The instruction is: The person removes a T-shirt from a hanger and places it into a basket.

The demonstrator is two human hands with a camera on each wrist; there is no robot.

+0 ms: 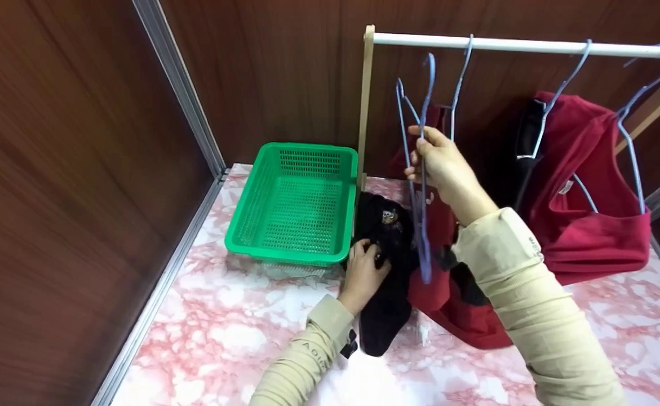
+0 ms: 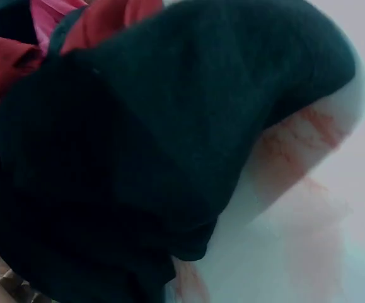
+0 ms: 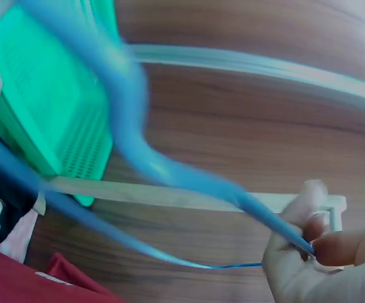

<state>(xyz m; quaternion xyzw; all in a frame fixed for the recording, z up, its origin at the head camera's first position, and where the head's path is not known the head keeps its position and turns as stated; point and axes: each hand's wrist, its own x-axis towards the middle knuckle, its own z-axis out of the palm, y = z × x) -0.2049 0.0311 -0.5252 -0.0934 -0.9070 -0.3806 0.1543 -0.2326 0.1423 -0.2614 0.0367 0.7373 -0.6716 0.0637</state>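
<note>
My right hand (image 1: 442, 160) pinches a blue hanger (image 1: 426, 248) in front of the rack's left end. The hanger stands nearly edge-on in the head view, with no garment on it. In the right wrist view, the thumb and fingers (image 3: 295, 259) close round the thin blue wire (image 3: 195, 183). Below and to the left, my left hand (image 1: 363, 273) grips a black garment (image 1: 386, 310) on the floor, fingers curled into the cloth. A small cartoon print (image 1: 390, 217) shows near its top. Black cloth (image 2: 125, 151) fills most of the left wrist view.
An open green basket (image 1: 296, 256) stands left of the black garment. A white rail (image 1: 515, 42) on a wooden post (image 1: 365, 113) carries hangers, with a red garment (image 1: 589, 248) at right. More red cloth (image 1: 476, 327) lies below. Brown panels (image 1: 284, 73) enclose the back and left.
</note>
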